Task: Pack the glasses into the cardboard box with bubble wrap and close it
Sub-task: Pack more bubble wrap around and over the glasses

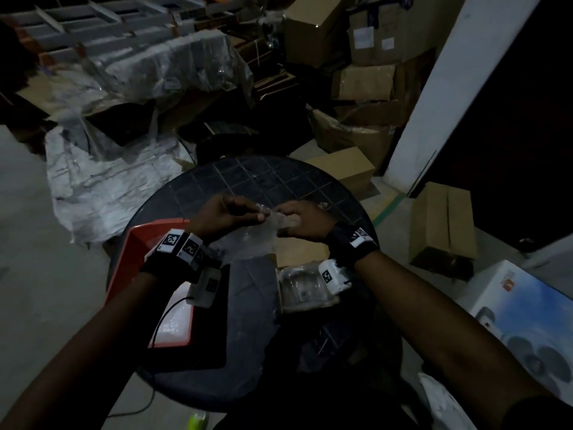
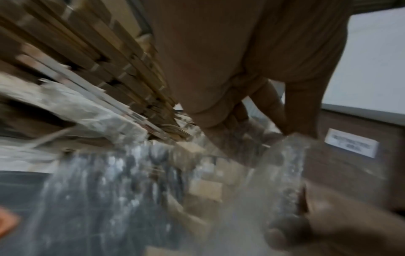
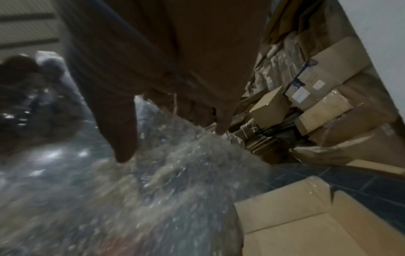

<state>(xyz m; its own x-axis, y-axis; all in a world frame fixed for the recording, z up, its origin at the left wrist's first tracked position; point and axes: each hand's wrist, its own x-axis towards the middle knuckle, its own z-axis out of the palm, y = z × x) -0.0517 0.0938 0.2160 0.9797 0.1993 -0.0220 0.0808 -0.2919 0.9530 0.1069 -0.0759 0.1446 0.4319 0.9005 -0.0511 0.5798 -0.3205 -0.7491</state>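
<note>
Over the round dark table point(image 1: 235, 178) both hands hold up one clear sheet of bubble wrap point(image 1: 248, 240) by its top edge. My left hand point(image 1: 259, 216) pinches it between thumb and fingers, as the left wrist view shows point(image 2: 293, 136). My right hand point(image 1: 283, 226) pinches the same edge just to the right; its thumb point(image 3: 122, 142) and a fingertip press into the bubble wrap point(image 3: 175, 173). Below the hands stands an open cardboard box point(image 1: 302, 252) with a bubble-wrapped bundle point(image 1: 299, 288) in it. No bare glasses show.
A red tray point(image 1: 136, 259) holding something white lies on the table's left side. Cardboard boxes point(image 1: 443, 221) and plastic sheeting point(image 1: 102, 181) crowd the floor behind and to the right. A white printed carton point(image 1: 527, 318) stands at the right.
</note>
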